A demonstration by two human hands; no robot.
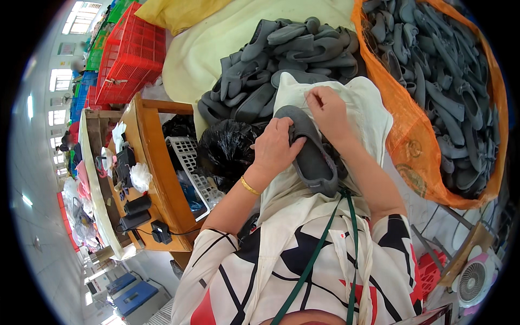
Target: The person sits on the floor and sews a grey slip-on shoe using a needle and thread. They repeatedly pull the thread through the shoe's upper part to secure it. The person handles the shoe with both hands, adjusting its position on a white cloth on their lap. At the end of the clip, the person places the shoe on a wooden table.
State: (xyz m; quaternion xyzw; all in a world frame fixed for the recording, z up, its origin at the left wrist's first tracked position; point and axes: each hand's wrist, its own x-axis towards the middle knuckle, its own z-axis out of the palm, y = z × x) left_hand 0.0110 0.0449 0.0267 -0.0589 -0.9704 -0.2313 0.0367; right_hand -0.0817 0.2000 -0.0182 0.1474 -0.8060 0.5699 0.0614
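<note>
A dark grey slip-on shoe (315, 165) lies over my lap, its toe pointing away and its opening facing up. My left hand (274, 145) grips it by the toe end, fingers over the upper and thumb near the opening. Just right of the toe is my right hand (328, 112), raised with thumb and forefinger curled into a pinch. Whatever those fingertips hold, if anything, is too small to make out. Part of another dark item (337, 160) shows beside the shoe, mostly hidden. Beneath both hands spreads a cream apron (364, 103).
Many similar grey shoes (252, 73) are heaped ahead on a pale sheet (187, 70). An orange sack (403, 132) full of them stands at right. To the left are a black plastic bag (225, 154), a white basket (201, 181), a wooden desk (157, 168) and red crates (130, 59).
</note>
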